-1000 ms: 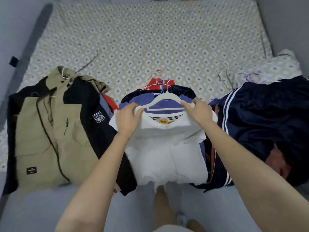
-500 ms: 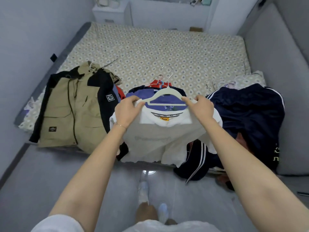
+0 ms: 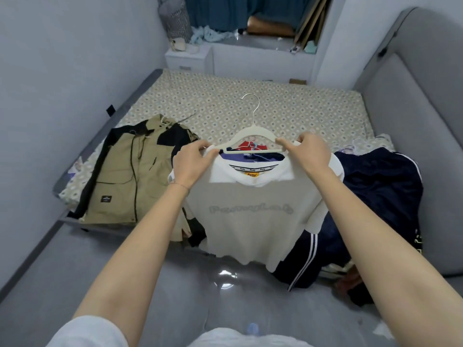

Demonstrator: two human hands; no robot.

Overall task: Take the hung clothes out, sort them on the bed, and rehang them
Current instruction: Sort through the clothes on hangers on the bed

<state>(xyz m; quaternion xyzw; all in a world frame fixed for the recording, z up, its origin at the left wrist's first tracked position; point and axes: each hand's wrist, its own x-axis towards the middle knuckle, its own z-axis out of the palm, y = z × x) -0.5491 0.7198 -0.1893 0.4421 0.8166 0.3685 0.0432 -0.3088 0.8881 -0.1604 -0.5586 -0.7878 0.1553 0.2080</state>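
**White T-shirt held on its hanger at the near edge of the bed**

We record the bed [image 3: 250,106] carrying sorted piles: a khaki jacket [image 3: 130,171] on the left and navy sportswear [image 3: 380,186] on the right. The white T-shirt [image 3: 250,214] hangs in the air between them on a cream hanger [image 3: 254,127], its hem past the near edge of the bed. The left hand [image 3: 191,164] pinches the left shoulder of the shirt at the hanger's end. The right hand [image 3: 309,154] is curled round the right end likewise.

We judge the shirt light, soft and limp, likely to slip off if the hanger tilts. The hanger looks stiff but thin. For rehanging, we advise holding its neck, just below the metal hook, with the bar kept level.
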